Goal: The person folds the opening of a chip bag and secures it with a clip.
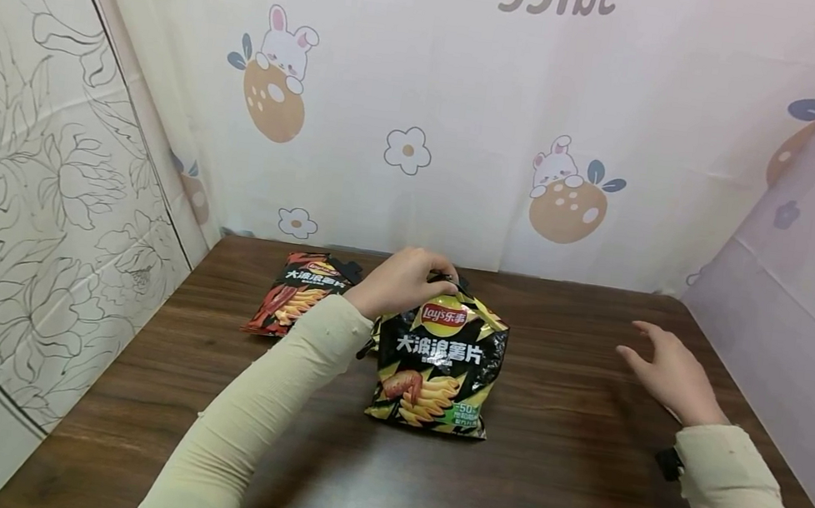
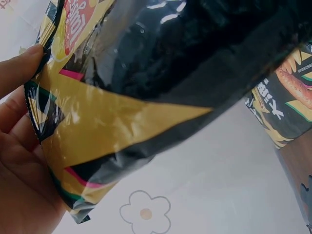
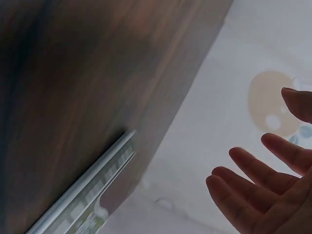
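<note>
My left hand [image 1: 412, 281] pinches the top edge of a black and yellow Lay's chip bag [image 1: 436, 366], which stands upright near the middle of the table. In the left wrist view, thumb and fingers grip the folded edge of this glossy bag [image 2: 126, 117]. A dark piece by the fingertips is too small to make out. Over the table's right side, my right hand [image 1: 673, 376] holds nothing, its fingers spread and slightly bent; the right wrist view shows this hand [image 3: 273, 190] away from any bag.
A red and black Lay's bag [image 1: 297, 296] lies back left, a black piece [image 1: 347, 270] at its top corner. Another black and yellow bag [image 2: 287, 102] appears in the left wrist view. Printed cloth [image 1: 450, 209] borders the brown table [image 1: 547, 488]. A pale ridged strip [image 3: 92, 180] is unclear.
</note>
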Action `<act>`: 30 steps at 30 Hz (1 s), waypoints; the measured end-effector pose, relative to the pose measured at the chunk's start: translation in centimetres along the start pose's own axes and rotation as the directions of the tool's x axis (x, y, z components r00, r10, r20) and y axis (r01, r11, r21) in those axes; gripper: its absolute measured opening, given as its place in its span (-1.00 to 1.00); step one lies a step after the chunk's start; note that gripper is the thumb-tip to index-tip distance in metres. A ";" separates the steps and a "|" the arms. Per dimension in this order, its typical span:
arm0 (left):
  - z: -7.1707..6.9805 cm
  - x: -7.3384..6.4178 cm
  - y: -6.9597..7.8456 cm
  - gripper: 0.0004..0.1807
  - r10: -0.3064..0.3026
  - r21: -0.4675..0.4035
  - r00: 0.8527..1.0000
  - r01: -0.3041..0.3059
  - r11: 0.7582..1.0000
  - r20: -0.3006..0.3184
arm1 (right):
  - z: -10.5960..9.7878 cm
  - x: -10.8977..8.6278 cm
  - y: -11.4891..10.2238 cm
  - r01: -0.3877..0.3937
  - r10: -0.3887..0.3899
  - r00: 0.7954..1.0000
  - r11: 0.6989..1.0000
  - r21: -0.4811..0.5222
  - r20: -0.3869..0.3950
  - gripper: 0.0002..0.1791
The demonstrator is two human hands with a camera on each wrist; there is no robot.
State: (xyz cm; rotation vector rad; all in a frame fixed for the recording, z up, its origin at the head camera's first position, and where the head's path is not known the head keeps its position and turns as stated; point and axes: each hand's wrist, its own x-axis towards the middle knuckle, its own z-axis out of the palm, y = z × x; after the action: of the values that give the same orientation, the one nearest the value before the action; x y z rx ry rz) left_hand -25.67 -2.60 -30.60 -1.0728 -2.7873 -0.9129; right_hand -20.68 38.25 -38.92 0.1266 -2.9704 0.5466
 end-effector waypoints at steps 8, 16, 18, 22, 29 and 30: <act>0.1 0.0 -0.1 -0.83 0.006 -0.005 1.000 -0.006 1.000 -0.010 | -0.5 -1.0 3.9 -0.057 0.061 0.997 0.996 -0.067 0.056 -0.15; 0.1 0.0 -0.2 -0.82 0.001 0.003 1.000 -0.001 1.000 -0.008 | -0.7 -1.9 7.5 -0.094 0.105 0.985 0.992 -0.085 0.139 -0.09; 0.1 0.0 -0.2 -0.82 0.003 0.005 1.000 -0.003 1.000 -0.007 | -0.7 -2.2 8.3 -0.100 0.113 0.982 0.991 -0.091 0.150 -0.08; 0.0 0.1 -0.2 -0.81 0.011 0.010 1.000 -0.011 1.000 -0.005 | -0.6 -2.7 9.4 -0.117 0.133 0.975 0.988 -0.101 0.178 -0.04; 0.0 0.0 0.1 -0.81 0.008 0.008 1.000 -0.008 1.000 0.004 | -0.7 -3.0 10.0 -0.124 0.142 0.967 0.987 -0.098 0.210 -0.05; 0.0 0.0 0.1 -0.81 0.006 0.007 1.000 -0.006 1.000 0.005 | -0.7 -3.0 10.0 -0.120 0.138 0.967 0.988 -0.098 0.212 -0.08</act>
State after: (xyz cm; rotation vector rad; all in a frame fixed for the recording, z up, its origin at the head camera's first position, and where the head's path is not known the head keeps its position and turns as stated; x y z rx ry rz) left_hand -25.59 -2.54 -30.59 -1.0839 -2.7874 -0.8999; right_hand -18.69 47.99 -42.16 -0.0166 -3.2287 0.4455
